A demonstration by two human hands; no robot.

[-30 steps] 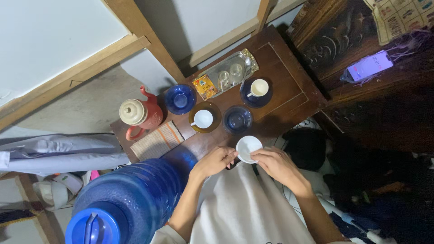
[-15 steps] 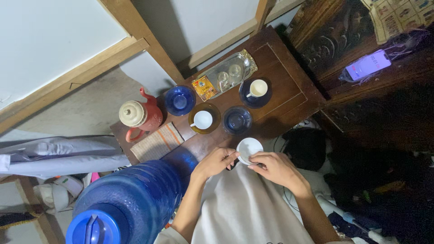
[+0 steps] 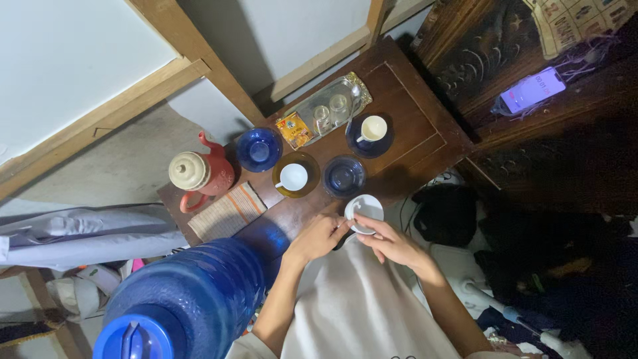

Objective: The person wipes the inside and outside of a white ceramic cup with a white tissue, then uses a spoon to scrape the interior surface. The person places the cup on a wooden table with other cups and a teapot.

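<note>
While both hands [image 3: 319, 234] [image 3: 389, 239] reach forward, their grip pinches the white saucer [image 3: 365, 211].

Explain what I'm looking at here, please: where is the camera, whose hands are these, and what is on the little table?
The camera sits on a person's head and looks straight down, so both arms reach up from the bottom edge. No machine is involved. The left hand and right hand together hold a small white cup at the near edge of a dark wooden table. On the table stand a red teapot with a cream lid, a blue bowl, a white cup on an amber saucer, an empty blue saucer, another cup on a blue saucer, and a metal tray with small glasses. A big blue water jug stands at lower left.
</note>
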